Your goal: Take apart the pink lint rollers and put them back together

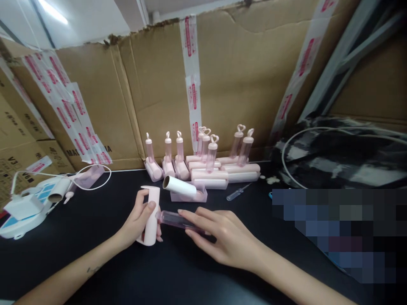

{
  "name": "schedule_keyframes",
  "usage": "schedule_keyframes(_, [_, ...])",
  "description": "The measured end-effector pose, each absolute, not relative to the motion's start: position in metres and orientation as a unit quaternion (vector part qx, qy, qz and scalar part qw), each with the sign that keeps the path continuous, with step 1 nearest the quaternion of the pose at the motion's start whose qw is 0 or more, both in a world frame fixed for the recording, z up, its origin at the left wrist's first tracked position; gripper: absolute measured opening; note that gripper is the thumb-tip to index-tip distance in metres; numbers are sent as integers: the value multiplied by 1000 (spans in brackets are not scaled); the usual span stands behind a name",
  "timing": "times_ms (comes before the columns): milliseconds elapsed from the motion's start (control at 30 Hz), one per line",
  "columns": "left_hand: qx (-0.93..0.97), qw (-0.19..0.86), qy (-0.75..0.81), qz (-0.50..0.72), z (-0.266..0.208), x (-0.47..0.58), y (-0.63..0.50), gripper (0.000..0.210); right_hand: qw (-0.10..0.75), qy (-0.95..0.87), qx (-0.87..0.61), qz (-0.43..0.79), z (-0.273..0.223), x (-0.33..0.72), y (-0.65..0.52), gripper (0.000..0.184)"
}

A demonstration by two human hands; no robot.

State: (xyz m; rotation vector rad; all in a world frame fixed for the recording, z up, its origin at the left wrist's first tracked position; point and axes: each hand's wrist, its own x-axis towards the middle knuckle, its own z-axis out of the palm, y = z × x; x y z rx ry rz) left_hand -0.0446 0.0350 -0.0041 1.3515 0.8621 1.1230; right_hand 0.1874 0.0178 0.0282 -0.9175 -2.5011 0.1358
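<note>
My left hand (pixel 140 218) is closed around a pale pink lint-roller shell (pixel 154 220), held upright with its long side facing me. In my right hand (pixel 225 237) is a clear pink tube handle (pixel 174 219), pinched between the fingers and lying nearly level. The handle's left end meets the middle of the shell; whether it is fixed there I cannot tell. Just beyond, a white paper roll (pixel 181 186) rests tilted in a translucent pink cover (pixel 189 197). Behind it stand several lint rollers (pixel 210 180) with upright clear handles and heart-shaped loops.
A small clear-handled screwdriver (pixel 235 194) lies right of the paper roll. At far left are a white and blue power strip (pixel 41 197), a plug with cable, and another roller piece (pixel 90 176). Cardboard (pixel 238 84) walls the back. A white cable (pixel 282 156) loops at right.
</note>
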Motion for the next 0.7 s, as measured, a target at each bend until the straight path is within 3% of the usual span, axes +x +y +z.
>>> schedule_keyframes(167, [603, 497, 392, 484, -13, -46, 27, 27, 255, -900, -331, 128, 16, 182, 16, 42])
schedule_keyframes(533, [725, 411, 379, 402, -21, -62, 24, 13, 269, -742, -328, 519, 15, 175, 19, 38])
schedule_keyframes(700, [749, 377, 382, 388, -21, -63, 18, 14, 206, -590, -300, 721, 15, 174, 16, 39])
